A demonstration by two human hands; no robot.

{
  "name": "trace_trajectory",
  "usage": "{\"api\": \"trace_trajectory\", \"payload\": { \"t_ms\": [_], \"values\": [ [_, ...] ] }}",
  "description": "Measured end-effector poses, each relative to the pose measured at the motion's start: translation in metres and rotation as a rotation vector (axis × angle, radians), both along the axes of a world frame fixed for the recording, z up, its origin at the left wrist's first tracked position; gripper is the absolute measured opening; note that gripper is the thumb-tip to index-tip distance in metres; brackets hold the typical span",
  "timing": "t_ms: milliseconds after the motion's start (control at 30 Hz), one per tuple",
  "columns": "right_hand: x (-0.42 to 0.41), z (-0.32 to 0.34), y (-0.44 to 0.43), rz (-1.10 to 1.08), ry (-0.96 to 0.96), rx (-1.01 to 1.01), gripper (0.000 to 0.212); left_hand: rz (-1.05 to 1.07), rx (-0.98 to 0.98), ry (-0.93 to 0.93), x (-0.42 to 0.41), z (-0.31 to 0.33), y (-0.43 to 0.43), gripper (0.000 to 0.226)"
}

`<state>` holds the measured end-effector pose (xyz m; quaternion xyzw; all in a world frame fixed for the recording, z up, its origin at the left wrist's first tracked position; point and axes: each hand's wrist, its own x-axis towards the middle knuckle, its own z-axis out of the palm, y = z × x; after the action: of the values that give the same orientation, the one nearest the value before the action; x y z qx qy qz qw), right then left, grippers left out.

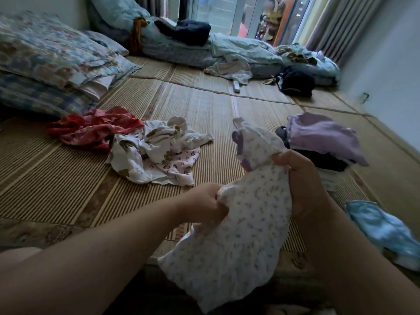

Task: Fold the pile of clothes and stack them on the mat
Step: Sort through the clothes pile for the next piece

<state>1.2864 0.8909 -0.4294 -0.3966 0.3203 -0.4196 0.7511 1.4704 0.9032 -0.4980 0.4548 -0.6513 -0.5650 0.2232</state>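
Note:
A white garment with small purple flowers (245, 226) hangs above the woven mat (68, 178). My left hand (204, 204) grips its left edge and my right hand (300, 178) grips its upper right part, with a purple-trimmed sleeve sticking up past it. On the mat to the left lies a loose pile: a red garment (97, 128), a white cloth with brown print (147, 146) and a pink heart-print piece (179, 163). To the right stands a stack of folded clothes (322, 142) with a lilac piece on top and a dark one below.
A blue cloth (384, 230) lies at the right edge. Folded quilts and pillows (52, 60) fill the left side. Bedding (238, 53), a dark bundle (295, 81) and a white remote (236, 86) lie at the back, near the window and curtains.

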Motion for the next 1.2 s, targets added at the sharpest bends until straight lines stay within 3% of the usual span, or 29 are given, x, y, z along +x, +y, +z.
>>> {"api": "trace_trajectory", "payload": {
  "t_ms": [33, 133, 267, 367, 433, 533, 600, 667, 733, 800, 867, 967, 1033, 1100, 1200],
  "values": [
    [-0.009, -0.002, -0.001, -0.107, 0.053, -0.034, 0.029, 0.018, -0.008, -0.015, 0.004, -0.002, -0.001, 0.007],
    [-0.036, -0.023, -0.007, -0.446, 0.252, -0.058, 0.044, 0.165, -0.002, 0.011, 0.028, -0.011, -0.006, 0.011],
    [-0.064, -0.051, -0.011, -0.603, 0.411, -0.012, 0.039, 0.217, -0.067, -0.074, 0.06, -0.012, -0.006, 0.044],
    [-0.068, -0.055, -0.006, -0.645, 0.572, -0.009, 0.024, 0.253, -0.197, -0.209, 0.074, -0.006, -0.006, 0.008],
    [-0.062, -0.053, -0.003, -0.678, 0.689, -0.068, 0.016, 0.32, -0.218, -0.249, 0.079, 0.0, -0.008, 0.015],
    [-0.033, -0.042, 0.007, -0.511, 0.765, -0.198, 0.013, 0.403, -0.026, -0.075, 0.069, 0.01, -0.008, 0.008],
    [-0.004, -0.035, 0.02, -0.16, 0.707, -0.223, 0.02, 0.346, 0.226, 0.169, 0.052, 0.02, -0.004, 0.008],
    [0.025, -0.032, 0.031, 0.121, 0.657, -0.202, 0.041, 0.176, 0.368, 0.346, 0.033, 0.026, -0.002, 0.016],
    [0.043, -0.039, 0.035, 0.109, 0.65, -0.227, 0.047, 0.039, 0.368, 0.394, 0.019, 0.029, 0.001, 0.028],
    [0.042, -0.041, 0.03, -0.092, 0.676, -0.224, 0.031, 0.049, 0.356, 0.375, 0.016, 0.036, 0.003, 0.033],
    [0.03, -0.038, 0.022, -0.106, 0.59, -0.131, 0.019, 0.099, 0.2, 0.234, 0.022, 0.039, 0.001, 0.041],
    [0.014, -0.02, 0.016, 0.017, 0.186, 0.054, 0.039, 0.089, -0.193, -0.207, 0.028, 0.037, -0.005, 0.086],
    [0.008, -0.001, 0.017, 0.091, 0.07, 0.045, 0.048, 0.003, -0.324, -0.369, 0.018, 0.041, -0.009, 0.098],
    [0.005, 0.02, 0.021, 0.131, 0.07, -0.032, 0.045, -0.066, -0.406, -0.471, 0.003, 0.045, -0.013, 0.079],
    [-0.007, 0.039, 0.022, 0.05, 0.135, -0.133, 0.034, -0.075, -0.448, -0.624, -0.013, 0.045, -0.022, 0.017]
  ]
}}
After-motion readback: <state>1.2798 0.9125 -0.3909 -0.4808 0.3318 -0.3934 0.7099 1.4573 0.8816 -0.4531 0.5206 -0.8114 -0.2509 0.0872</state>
